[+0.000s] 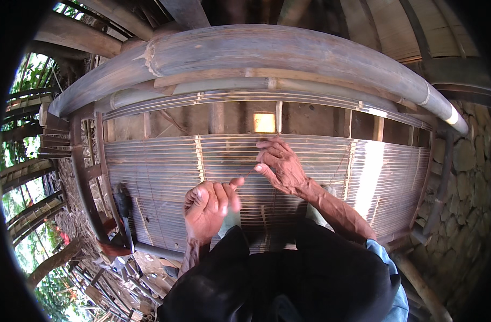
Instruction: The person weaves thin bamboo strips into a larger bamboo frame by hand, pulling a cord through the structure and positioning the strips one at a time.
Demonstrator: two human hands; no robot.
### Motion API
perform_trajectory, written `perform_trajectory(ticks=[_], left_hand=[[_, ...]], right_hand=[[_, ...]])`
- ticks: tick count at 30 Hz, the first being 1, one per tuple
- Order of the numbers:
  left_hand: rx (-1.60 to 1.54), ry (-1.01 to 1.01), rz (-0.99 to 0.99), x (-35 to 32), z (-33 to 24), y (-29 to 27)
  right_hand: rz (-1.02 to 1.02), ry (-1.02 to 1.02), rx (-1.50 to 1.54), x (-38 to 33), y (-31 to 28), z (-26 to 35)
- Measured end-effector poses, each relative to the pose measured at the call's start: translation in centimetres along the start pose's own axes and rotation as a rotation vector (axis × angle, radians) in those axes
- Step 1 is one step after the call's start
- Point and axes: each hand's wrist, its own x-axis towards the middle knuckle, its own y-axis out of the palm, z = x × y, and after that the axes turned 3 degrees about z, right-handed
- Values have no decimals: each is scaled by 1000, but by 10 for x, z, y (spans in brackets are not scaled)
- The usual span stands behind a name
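Nearest, left hand (pixel 208 204) curled, thumb and forefinger pinched on the near end of a thin cord (pixel 249 173); just beyond and to the right, right hand (pixel 280 166) pinching the same cord close against the slat mat (pixel 159 166). Most of the panel apparently bound already, slats lying tight from the near edge up to a cross row of ties, with one tie in hand near the middle. Farther off, open gaps under the thick bamboo pole (pixel 267 51), likely unfilled.
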Motion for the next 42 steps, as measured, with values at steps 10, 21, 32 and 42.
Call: perform_trajectory(ticks=[10, 21, 32, 42], left_hand=[[89, -44, -16, -46, -5, -15], [965, -121, -531, -83, -58, -116], [1544, 394, 126, 65, -18, 66], [1407, -157, 640, 90, 149, 114]], right_hand=[[-60, -2, -4, -6, 0, 22], [-542, 638, -332, -89, -67, -19], [-463, 985, -524, -143, -95, -48], [-299, 886, -36, -139, -121, -57]])
